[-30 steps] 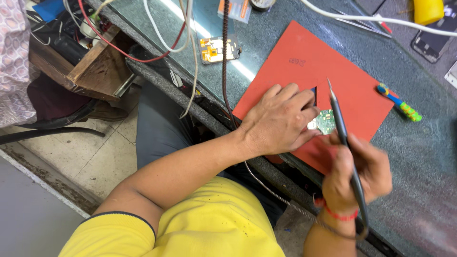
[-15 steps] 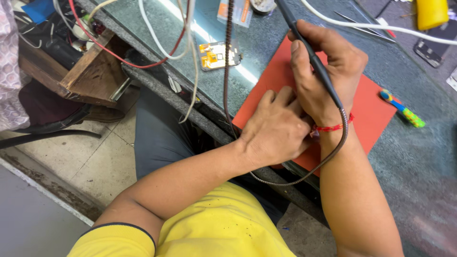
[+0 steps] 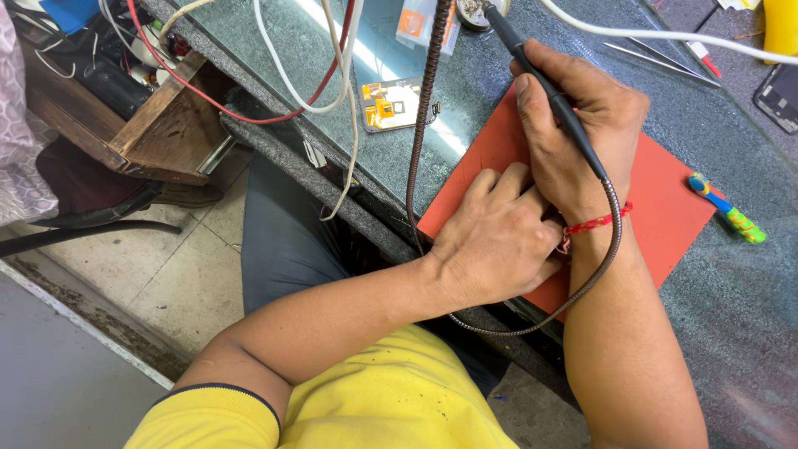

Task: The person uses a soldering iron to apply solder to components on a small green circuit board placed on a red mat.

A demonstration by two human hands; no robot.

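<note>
The right hand (image 3: 582,125) is closed in a pen-like grip around a slim black soldering iron handle (image 3: 544,79), which slants from the hand toward 11 o'clock, its tip end reaching a round metal holder (image 3: 474,12) at the top edge of the view. A braided metal-sheathed cable (image 3: 611,241) leaves the handle's lower end, loops around the wrist past a red thread bracelet (image 3: 594,223) and curves back toward 7 o'clock. The left hand (image 3: 499,237) lies at 7 o'clock of the right one, palm down with fingers curled, pressing on a flat red-orange rubber work mat (image 3: 665,208); whatever it may be pinning under the fingers is hidden, so I cannot tell if it holds anything. The two hands touch at the wrist. The mat lies on a grey-green stone-topped workbench (image 3: 731,316). At 3 o'clock of the hands, just off the mat's edge, lies a small multicoloured brush handle (image 3: 726,208). At 10 o'clock, well apart from the mat, sits a small circuit board with orange and gold parts (image 3: 391,104), with white and red wires (image 3: 332,75) hanging over the bench edge beside it. Thin metal tweezers (image 3: 661,62) lie toward 1 o'clock.
</note>
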